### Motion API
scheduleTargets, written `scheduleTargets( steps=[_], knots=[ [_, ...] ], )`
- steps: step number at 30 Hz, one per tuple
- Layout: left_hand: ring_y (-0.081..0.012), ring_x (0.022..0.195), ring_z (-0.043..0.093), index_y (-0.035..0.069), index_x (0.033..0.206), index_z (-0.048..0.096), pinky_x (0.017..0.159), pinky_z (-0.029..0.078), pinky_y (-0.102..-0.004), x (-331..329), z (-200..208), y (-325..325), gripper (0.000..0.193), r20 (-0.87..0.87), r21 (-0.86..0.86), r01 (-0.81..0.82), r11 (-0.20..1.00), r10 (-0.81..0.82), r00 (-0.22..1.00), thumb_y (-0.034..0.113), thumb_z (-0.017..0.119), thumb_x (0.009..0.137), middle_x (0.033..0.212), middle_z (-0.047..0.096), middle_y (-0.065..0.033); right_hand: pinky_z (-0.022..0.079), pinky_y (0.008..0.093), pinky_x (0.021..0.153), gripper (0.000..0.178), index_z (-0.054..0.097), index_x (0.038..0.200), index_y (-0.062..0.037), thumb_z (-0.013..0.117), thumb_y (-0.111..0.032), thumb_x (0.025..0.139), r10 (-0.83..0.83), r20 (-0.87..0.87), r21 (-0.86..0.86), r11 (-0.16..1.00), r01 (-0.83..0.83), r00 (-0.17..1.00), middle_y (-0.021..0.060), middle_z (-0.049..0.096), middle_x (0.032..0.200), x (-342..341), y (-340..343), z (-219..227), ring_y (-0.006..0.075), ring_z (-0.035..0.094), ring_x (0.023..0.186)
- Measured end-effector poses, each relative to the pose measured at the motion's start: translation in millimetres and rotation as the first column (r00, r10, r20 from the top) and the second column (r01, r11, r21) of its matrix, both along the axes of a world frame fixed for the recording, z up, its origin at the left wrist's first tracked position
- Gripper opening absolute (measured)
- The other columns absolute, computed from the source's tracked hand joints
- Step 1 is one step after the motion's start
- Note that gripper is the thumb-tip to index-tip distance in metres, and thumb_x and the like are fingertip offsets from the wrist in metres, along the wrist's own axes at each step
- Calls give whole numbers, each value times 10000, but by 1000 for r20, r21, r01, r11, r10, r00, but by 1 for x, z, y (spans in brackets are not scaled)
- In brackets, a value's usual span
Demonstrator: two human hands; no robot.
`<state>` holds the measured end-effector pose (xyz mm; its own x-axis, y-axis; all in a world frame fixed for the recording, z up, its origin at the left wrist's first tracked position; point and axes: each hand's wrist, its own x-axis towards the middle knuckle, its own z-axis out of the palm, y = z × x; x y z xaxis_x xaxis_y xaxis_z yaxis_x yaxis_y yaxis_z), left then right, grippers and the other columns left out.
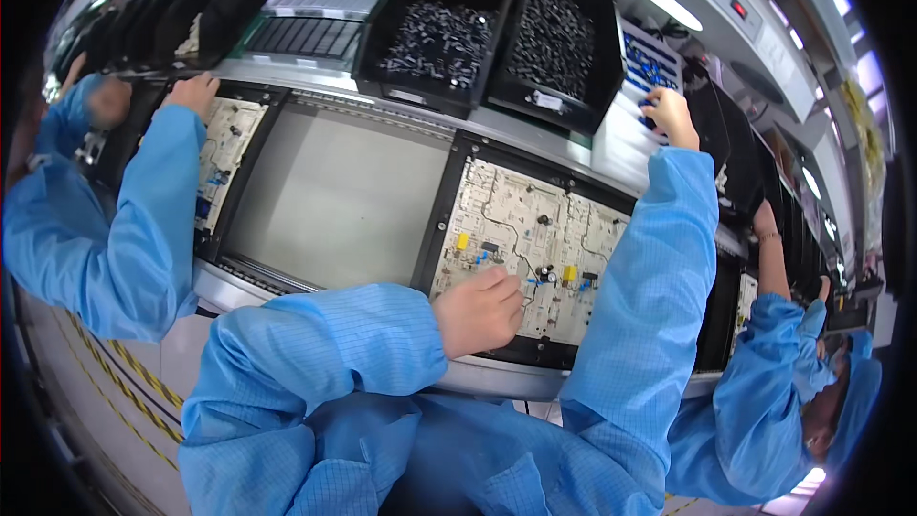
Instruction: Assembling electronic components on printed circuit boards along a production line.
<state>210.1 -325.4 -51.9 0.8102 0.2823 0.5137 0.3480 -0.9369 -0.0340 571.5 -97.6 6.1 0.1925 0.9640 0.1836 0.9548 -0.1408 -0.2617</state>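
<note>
My left hand (480, 312) rests over the lower left of a pale circuit board (511, 193). Its fingers are curled together, and whatever they hold is hidden. The board sits in a black frame (441, 225) and carries black, blue and yellow components and a thin dark wire. My right hand (671, 119) reaches past the board's far right side to a white tray (621, 148) with rows of small blue components (651, 62) at its far end. Thumb and forefinger are pinched there around what looks like a small dark part, too small to name.
Two black bins (435, 38) (554, 48) full of small dark parts stand behind the line. Left of my board lies a grey panel (339, 196) between black frames. Co-workers in blue sleeves (158, 201) (755, 401) work on both sides, with another board (229, 148) at the left.
</note>
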Motion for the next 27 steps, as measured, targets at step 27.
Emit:
scheduleTargets(
  steps=[27],
  knots=[
    [-311,854,622,66,792,649,759,477,-419,-67,56,471,128,-187,56,-724,687,720,669,75,531,742,849,644,-153,463,203,654,268,547,962,22,613,111,718,140,-880,202,975,91,455,42,559,849,-118,-219,20,91,558,733]
  ],
)
